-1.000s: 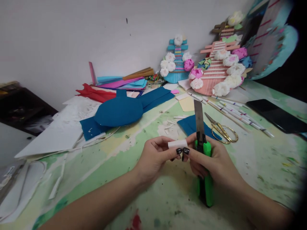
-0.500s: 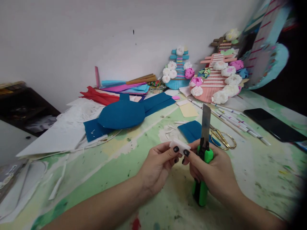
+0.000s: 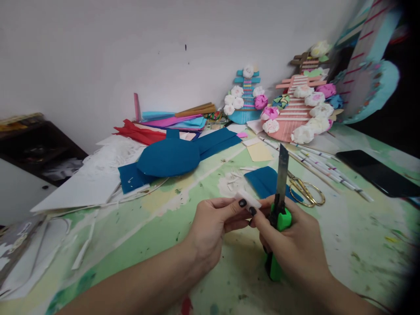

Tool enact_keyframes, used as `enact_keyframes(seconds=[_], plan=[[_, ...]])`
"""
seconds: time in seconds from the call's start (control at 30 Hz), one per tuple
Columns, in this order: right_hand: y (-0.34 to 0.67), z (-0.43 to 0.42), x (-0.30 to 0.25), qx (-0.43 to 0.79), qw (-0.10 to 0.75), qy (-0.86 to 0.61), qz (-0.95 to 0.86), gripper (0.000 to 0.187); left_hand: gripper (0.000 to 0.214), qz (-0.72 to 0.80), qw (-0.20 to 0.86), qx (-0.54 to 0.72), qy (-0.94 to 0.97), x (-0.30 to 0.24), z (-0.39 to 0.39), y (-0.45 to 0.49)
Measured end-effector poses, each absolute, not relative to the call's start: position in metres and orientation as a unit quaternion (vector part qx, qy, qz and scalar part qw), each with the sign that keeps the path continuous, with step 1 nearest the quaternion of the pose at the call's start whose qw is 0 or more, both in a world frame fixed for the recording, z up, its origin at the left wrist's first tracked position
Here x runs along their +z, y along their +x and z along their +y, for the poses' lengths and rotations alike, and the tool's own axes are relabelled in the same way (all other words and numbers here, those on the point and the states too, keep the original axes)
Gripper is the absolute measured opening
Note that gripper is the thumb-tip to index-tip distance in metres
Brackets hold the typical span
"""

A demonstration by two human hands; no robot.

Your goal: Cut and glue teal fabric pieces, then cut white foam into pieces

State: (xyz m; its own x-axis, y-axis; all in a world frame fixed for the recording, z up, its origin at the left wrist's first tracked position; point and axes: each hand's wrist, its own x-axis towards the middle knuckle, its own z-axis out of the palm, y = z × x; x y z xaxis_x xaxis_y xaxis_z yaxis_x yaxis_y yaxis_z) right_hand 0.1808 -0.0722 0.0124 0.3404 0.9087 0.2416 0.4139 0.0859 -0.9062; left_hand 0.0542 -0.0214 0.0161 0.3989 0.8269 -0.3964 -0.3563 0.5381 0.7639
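Note:
Between the fingertips of both hands is a small white piece (image 3: 248,199), perhaps paper or foam; its exact kind I cannot make out. My left hand (image 3: 213,232) pinches its left end, thumb on top. My right hand (image 3: 292,240) pinches the right end with the thumb, while a green and black utility knife (image 3: 284,219) is gripped in the same hand, its long blade extended and pointing up. Behind the hands lies a dark blue piece of paper (image 3: 262,179). Gold-handled scissors (image 3: 307,192) rest on the table just right of the blade.
A blue guitar-shaped cutout (image 3: 169,157) lies left of centre, beside white sheets (image 3: 78,186). Flower-decorated model guitars (image 3: 246,98) stand against the wall. Rolled paper sticks (image 3: 328,168) and a black phone (image 3: 377,173) lie at right. White scraps (image 3: 233,178) are scattered mid-table.
My fingers have shifted slightly on the white piece, which now tilts down more to the right. The knife has turned a little in my right hand. The whole view has moved slightly.

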Motion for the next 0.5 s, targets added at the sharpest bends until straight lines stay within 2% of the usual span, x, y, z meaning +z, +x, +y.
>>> enact_keyframes(seconds=[0.23, 0.5], plan=[[0.1813, -0.0716, 0.0103, 0.146, 0.537, -0.605, -0.569, 0.013, 0.025, 0.405, 0.785, 0.368, 0.291, 0.0225, -0.0206, 0.0528], [0.1828, -0.0747, 0.0181, 0.07, 0.517, -0.607, -0.6, 0.01, 0.028, 0.397, 0.802, 0.337, 0.291, 0.0206, -0.0164, 0.0517]])
